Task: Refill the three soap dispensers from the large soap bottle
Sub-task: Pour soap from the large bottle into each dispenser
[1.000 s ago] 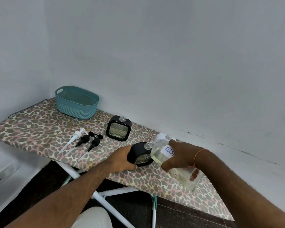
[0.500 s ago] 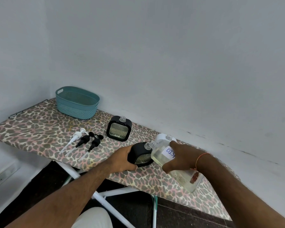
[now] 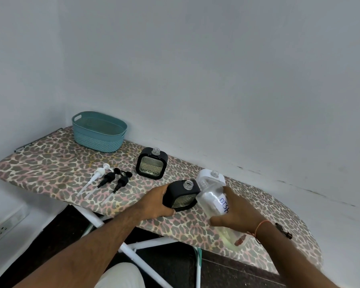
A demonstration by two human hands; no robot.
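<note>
the large clear plastic soap bottle (image 3: 211, 201) with a handwritten white label lies tilted at lower centre-right of the frame, its open neck up against the clear threaded neck of a black square soap dispenser (image 3: 181, 196). the right hand (image 3: 236, 212) grips the bottle, fingers and thumb curled round its body. the left hand (image 3: 156, 202) holds the black dispenser's left side, tipping it. behind them stands a white dispenser (image 3: 213, 177); a second black dispenser (image 3: 151, 166) stands upright at centre. left of it, three pump heads (image 3: 110, 179) lie on the leopard-print ironing board (image 3: 50, 163), a teal basket (image 3: 98, 133) beyond.
</note>
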